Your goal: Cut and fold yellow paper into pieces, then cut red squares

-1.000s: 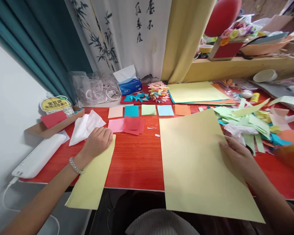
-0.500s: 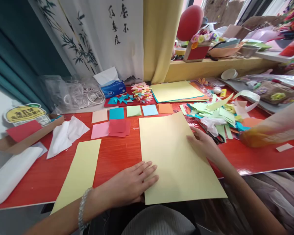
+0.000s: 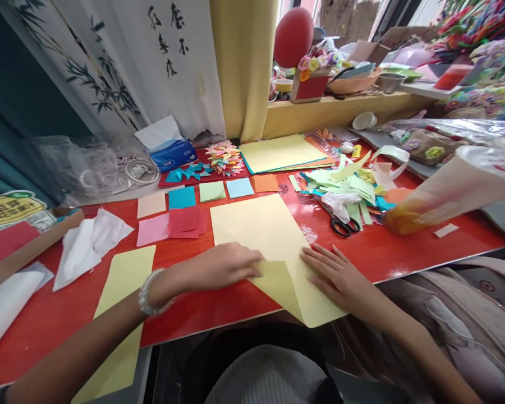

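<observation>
A large pale yellow sheet of paper [image 3: 252, 221] lies at the table's front edge. Its near left corner is lifted and bent over toward the right. My left hand [image 3: 221, 266] pinches that raised corner, fingers closed on it. Flat on the sheet's right side rests my right hand [image 3: 330, 275], with fingers stretched out and holding nothing. A long yellow paper strip [image 3: 128, 280] lies to the left, partly beneath my left forearm and hanging over the edge. Small coloured paper squares [image 3: 183, 199] lie in rows beyond my left hand.
Black-handled scissors [image 3: 343, 225] and a heap of paper scraps [image 3: 345, 182] lie at the right, beside a tilted plastic cup [image 3: 446, 185]. A blue tissue pack [image 3: 172, 154], folded paper pieces [image 3: 223, 157] and stacked sheets [image 3: 281, 154] sit at the back. Crumpled tissue [image 3: 90, 238] is at left.
My left hand has taken the sheet's near left corner and bent it up and over. My right hand has moved nearer along the sheet and flattened out. The camera view has turned right.
</observation>
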`<state>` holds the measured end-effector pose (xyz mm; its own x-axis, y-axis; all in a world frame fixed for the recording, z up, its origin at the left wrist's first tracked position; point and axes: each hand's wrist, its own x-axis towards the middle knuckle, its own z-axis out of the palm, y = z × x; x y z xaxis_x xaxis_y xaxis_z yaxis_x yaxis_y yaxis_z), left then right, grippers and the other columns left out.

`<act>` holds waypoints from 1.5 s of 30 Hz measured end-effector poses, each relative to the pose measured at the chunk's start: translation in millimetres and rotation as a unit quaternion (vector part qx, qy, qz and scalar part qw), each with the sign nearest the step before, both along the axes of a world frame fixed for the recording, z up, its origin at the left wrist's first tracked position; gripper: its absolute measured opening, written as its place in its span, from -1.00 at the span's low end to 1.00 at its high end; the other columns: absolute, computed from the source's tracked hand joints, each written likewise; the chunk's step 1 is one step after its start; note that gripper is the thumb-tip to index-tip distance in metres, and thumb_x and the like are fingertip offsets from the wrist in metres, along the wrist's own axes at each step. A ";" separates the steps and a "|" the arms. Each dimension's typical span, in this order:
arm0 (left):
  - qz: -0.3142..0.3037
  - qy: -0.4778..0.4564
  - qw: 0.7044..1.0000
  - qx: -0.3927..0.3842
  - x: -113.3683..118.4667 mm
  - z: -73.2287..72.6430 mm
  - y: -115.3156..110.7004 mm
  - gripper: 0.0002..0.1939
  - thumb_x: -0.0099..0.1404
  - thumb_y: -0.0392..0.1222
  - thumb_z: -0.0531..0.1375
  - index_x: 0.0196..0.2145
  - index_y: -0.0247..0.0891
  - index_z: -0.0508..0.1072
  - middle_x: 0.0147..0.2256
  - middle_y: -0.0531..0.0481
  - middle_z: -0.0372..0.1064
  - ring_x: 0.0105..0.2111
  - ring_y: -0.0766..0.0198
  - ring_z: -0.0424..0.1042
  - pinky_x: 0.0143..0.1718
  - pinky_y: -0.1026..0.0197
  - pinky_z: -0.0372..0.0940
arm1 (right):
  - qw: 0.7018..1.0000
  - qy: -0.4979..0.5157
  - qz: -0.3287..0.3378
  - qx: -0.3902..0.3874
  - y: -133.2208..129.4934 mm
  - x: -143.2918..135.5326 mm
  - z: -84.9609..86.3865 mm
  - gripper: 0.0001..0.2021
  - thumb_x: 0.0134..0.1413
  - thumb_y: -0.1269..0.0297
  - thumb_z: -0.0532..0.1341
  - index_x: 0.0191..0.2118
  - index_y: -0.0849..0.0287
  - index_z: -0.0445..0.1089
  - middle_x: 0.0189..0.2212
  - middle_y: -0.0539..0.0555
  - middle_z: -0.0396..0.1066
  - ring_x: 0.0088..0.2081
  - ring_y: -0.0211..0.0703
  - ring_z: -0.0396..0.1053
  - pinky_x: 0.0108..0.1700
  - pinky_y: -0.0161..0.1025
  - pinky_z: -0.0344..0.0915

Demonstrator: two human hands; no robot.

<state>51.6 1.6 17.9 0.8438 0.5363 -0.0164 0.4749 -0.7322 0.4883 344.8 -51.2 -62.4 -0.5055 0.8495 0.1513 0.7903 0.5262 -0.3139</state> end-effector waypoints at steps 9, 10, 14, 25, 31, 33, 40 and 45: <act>0.056 0.028 0.997 0.037 53.2 -40.0 71.6 -0.65 0.36 -0.12 -0.01 0.04 -0.30 0.27 -0.05 -0.16 0.41 -0.14 0.16 0.43 -0.23 0.20 0.31 | 0.980 0.149 -0.125 0.050 -13.0 -1.0 7.8 -0.56 0.27 0.35 -0.06 0.25 0.05 0.05 0.18 0.13 0.20 0.19 -0.14 0.16 0.17 -0.02 0.19; 0.064 0.027 0.996 0.051 56.0 -43.9 74.0 -0.63 0.36 -0.13 -0.02 0.06 -0.31 0.25 -0.01 -0.18 0.37 -0.09 0.13 0.41 -0.19 0.17 0.30 | 0.980 0.147 -0.113 0.068 -16.9 0.6 12.5 -0.53 0.26 0.37 -0.04 0.27 0.03 0.02 0.20 0.11 0.17 0.21 -0.14 0.13 0.18 -0.02 0.18; 0.082 0.025 0.990 0.108 62.3 -55.3 79.7 -0.62 0.36 -0.17 -0.01 0.08 -0.33 0.23 0.02 -0.21 0.32 -0.02 0.08 0.35 -0.08 0.08 0.27 | 0.987 0.046 0.039 0.147 -29.1 -1.1 21.5 -0.38 0.18 0.40 0.08 0.32 0.08 -0.12 0.21 0.12 0.14 0.26 -0.04 0.02 0.22 0.05 0.09; -0.001 -0.025 0.940 0.340 66.5 -43.1 63.4 -0.68 0.38 -0.21 -0.05 -0.18 -0.38 0.46 -0.08 -0.20 0.44 -0.08 0.10 0.41 -0.02 0.03 0.28 | 0.988 -0.006 0.073 0.138 -32.6 -7.1 1.1 -0.36 0.19 0.57 -0.03 0.33 0.26 -0.28 0.21 0.16 0.12 0.27 -0.04 -0.03 0.20 0.06 0.16; -0.077 -0.007 0.952 0.296 61.2 -46.3 40.6 -0.62 0.37 -0.11 -0.03 0.04 -0.32 0.36 0.08 -0.21 0.32 0.10 0.09 0.28 0.12 -0.02 0.20 | 0.990 0.025 0.059 0.127 -33.1 -9.8 -3.4 -0.36 0.21 0.54 -0.03 0.34 0.22 -0.30 0.19 0.17 0.17 0.26 -0.06 0.01 0.18 0.03 0.20; -0.085 0.003 0.955 0.283 59.7 -50.2 40.0 -0.61 0.37 -0.10 -0.02 0.06 -0.30 0.35 0.09 -0.20 0.30 0.11 0.09 0.26 0.13 -0.04 0.18 | 0.990 0.024 0.063 0.125 -32.8 -10.8 -4.4 -0.36 0.21 0.54 -0.02 0.34 0.23 -0.29 0.19 0.17 0.16 0.26 -0.06 0.00 0.19 0.03 0.19; -0.099 0.002 0.960 0.262 58.4 -56.3 44.1 -0.60 0.38 -0.10 -0.05 0.08 -0.28 0.34 0.10 -0.18 0.29 0.13 0.11 0.24 0.14 -0.03 0.17 | 0.988 0.005 0.057 0.140 -35.1 -12.4 -9.3 -0.41 0.19 0.51 0.05 0.31 0.33 -0.12 0.19 0.20 0.16 0.27 -0.04 -0.03 0.20 0.02 0.18; -0.106 0.001 0.960 0.259 59.6 -58.6 46.8 -0.60 0.39 -0.11 -0.05 0.08 -0.28 0.33 0.11 -0.17 0.28 0.14 0.12 0.23 0.15 -0.04 0.15 | 0.986 -0.012 0.049 0.162 -35.5 -13.4 -11.9 -0.54 0.17 0.48 0.10 0.18 0.47 0.14 0.17 0.27 0.20 0.26 0.00 0.00 0.20 0.01 0.19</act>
